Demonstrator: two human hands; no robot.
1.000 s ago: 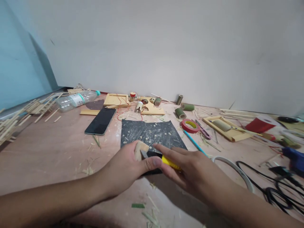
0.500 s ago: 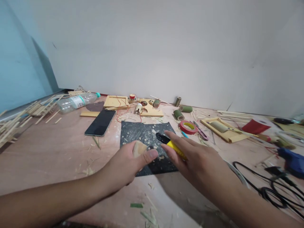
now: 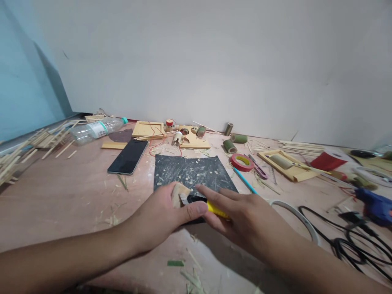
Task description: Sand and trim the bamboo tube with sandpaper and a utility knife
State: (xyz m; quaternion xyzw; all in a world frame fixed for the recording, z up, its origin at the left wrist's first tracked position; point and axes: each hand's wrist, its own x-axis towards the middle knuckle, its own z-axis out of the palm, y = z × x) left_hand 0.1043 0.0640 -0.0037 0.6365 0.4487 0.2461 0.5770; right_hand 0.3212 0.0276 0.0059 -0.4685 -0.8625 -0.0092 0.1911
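Observation:
My left hand [image 3: 165,214] is closed around a pale piece of bamboo [image 3: 178,192], most of which the fingers hide. In my right hand [image 3: 235,208] is a yellow and black utility knife [image 3: 216,209]. Its blade [image 3: 183,199] lies against the near face of the bamboo piece, close to my left thumb. Both hands are over the near part of a black sheet of sandpaper [image 3: 196,169], which is strewn with pale shavings.
A phone [image 3: 128,157] and a plastic bottle [image 3: 99,130] lie to the left. Green bamboo tubes [image 3: 239,139], red tape [image 3: 241,162] and a blue stick [image 3: 245,180] lie beyond my right hand. A tape ring [image 3: 298,218], black cable [image 3: 343,249] and blue tool [image 3: 375,206] are at right.
My right hand has moved left and down with the utility knife, bringing the blade onto the bamboo piece. My left hand has stayed nearly in place, still holding the piece.

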